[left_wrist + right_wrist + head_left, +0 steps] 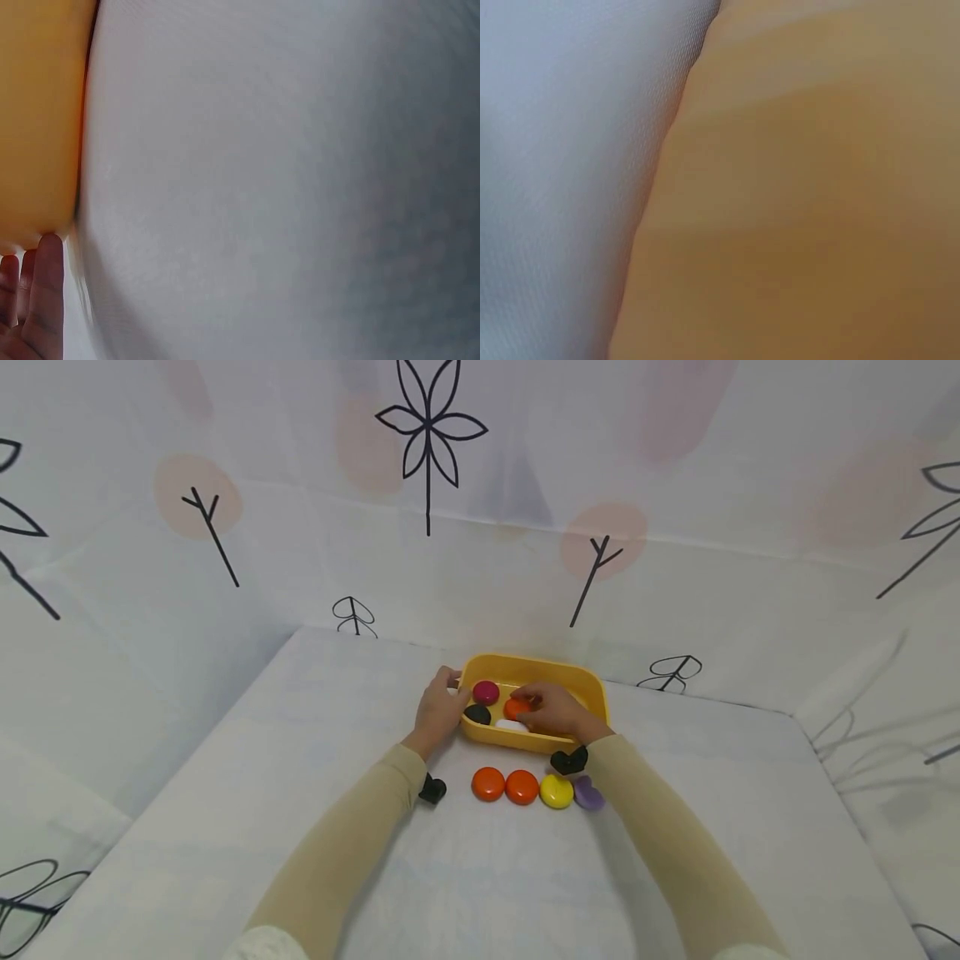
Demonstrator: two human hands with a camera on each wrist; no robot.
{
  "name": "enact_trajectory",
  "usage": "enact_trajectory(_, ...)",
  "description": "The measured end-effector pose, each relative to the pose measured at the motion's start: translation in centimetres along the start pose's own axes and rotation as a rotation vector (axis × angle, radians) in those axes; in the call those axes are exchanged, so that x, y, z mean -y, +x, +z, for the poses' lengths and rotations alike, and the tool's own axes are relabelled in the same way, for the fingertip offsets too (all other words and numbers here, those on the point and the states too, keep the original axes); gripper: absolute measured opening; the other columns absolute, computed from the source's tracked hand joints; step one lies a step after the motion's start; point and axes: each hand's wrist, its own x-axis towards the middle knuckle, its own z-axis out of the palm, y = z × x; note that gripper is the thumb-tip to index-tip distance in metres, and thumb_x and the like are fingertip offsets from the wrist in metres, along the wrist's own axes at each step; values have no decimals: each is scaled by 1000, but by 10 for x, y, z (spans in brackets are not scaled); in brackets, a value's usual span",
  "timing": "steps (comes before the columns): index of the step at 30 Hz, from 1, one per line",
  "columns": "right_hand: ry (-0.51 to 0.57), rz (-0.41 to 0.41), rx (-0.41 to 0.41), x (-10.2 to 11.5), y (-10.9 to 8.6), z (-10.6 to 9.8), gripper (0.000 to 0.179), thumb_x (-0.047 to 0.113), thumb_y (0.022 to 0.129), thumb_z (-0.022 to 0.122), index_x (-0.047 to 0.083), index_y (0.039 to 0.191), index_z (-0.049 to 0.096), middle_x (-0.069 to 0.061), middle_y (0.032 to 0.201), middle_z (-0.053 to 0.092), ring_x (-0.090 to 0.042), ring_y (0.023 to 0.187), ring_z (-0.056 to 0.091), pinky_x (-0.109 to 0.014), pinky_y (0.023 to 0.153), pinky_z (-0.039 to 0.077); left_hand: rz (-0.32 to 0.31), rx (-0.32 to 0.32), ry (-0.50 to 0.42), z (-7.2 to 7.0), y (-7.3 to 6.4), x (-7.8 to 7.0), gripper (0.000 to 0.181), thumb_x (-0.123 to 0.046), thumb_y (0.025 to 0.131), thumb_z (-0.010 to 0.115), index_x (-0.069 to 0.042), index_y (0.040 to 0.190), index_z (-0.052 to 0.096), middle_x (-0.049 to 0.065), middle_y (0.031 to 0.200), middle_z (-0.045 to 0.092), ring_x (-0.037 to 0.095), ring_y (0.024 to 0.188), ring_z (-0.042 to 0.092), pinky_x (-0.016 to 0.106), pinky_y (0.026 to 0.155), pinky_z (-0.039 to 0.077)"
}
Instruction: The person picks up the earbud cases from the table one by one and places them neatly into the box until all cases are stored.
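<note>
Left hand (437, 710) grips the near-left end of the yellow tray (517, 740): thumb at the rim, fingers outside. My left wrist view shows fingertips against the tray wall. Right hand (557, 710) is apart from it, reaching over the near rim, thumb and fingertips pinching an orange piece (515, 709) inside the tray. The right wrist view shows only cloth and tray wall, so firmness of pinch: cannot tell.

Around the pinch, in the tray: crimson piece (486, 692) behind and left, black piece (477, 714) near my left thumb, white piece (512, 725) just in front, partly hidden by the near wall.

Outside, on the white cloth (450, 877), a row: two orange discs (506, 786), yellow piece (557, 792), purple piece (588, 794).

Risks, my judgement: the orange piece looks smooth and rounded, so an off-centre pinch could let it slip. A low lift could nudge the white piece. Forearm pressure on the near rim could tip the tray if my left grip slackens. The dark wrist block (570, 761) hangs close to the yellow piece; a dropped wrist could disturb the row.
</note>
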Motion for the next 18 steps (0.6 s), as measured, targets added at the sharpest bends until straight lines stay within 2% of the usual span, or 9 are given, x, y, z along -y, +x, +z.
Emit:
enact_trajectory(5,-10,19,-23,2,0,0,37,33,74,65,26,110,59,6,100,56,-18,90,47,-29,78,44,6,-1,-4,1,1,1,34,-30,81,49,-20,113,45,3,111,54,17,87,51,27,73,50)
enact_trajectory(11,-1,11,-57,5,-3,-2,38,33,73,66,25,109,60,5,99,56,-18,91,48,-29,78,45,2,6,-7,1,-1,1,34,-31,81,48,-20,113,44,2,110,53,17,87,51,27,74,50)
enact_trajectory(18,-8,-23,-113,14,-9,-9,42,39,72,66,25,111,58,8,99,56,-16,91,48,-28,74,45,-12,23,-29,-1,-2,-2,34,-32,81,50,-22,113,43,1,111,51,17,77,53,23,61,49)
